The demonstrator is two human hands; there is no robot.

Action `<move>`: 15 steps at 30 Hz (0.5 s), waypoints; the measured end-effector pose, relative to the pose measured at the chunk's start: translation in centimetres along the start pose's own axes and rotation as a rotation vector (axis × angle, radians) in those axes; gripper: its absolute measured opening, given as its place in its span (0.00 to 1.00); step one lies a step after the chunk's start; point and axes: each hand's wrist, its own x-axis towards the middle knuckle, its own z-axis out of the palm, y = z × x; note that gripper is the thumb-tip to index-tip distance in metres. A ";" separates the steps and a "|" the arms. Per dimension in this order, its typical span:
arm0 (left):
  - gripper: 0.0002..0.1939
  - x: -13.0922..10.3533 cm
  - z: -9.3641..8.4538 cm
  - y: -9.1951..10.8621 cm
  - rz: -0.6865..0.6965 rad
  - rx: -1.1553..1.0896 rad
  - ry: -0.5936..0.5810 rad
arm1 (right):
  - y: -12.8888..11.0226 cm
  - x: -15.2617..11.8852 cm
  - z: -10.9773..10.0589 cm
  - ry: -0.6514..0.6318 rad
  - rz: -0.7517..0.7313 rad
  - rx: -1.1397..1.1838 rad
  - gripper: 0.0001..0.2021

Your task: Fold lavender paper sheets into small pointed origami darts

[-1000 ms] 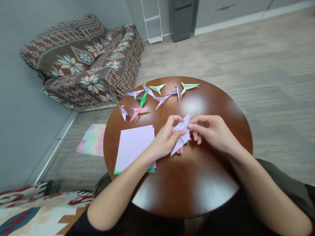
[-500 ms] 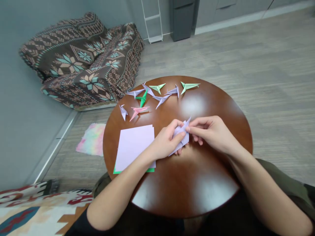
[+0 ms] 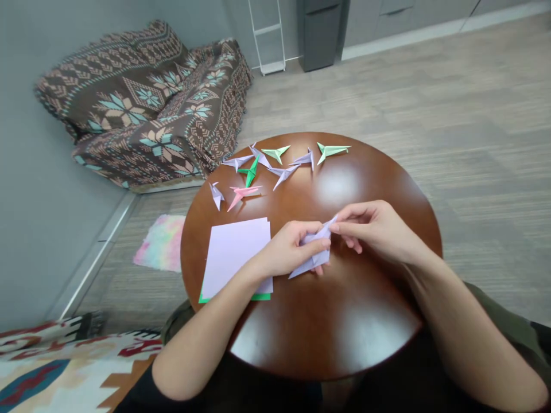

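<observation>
Nearest the body, the round, glossy brown wooden table (image 3: 310, 338) offers bare wood between its near edge and the hands. The left hand (image 3: 290, 249) clamps the folded lavender paper piece (image 3: 306, 266) between thumb and fingers, above the table's middle; the right hand (image 3: 379, 228) pinches its upper tip. Compared with the earlier frame, the piece leans flatter, its lower point reaching further left and nearer the body, and the left knuckles sit lower. Bare table lies right of the right hand up to the rim. To the left, beneath the left forearm, square lavender paper sheets (image 3: 236, 252) overlie a green paper sheet (image 3: 261, 297) near the left edge. Beyond, pink (image 3: 240, 195), green (image 3: 249, 173), pale green (image 3: 329, 151) and lavender folded paper figures (image 3: 284, 175) line the far-left rim, with open wood between them and the hands.
</observation>
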 end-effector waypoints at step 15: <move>0.17 0.0 0.1 0.1 0.000 0.086 -0.010 | 0.1 -0.3 1.0 0.000 0.012 0.043 0.14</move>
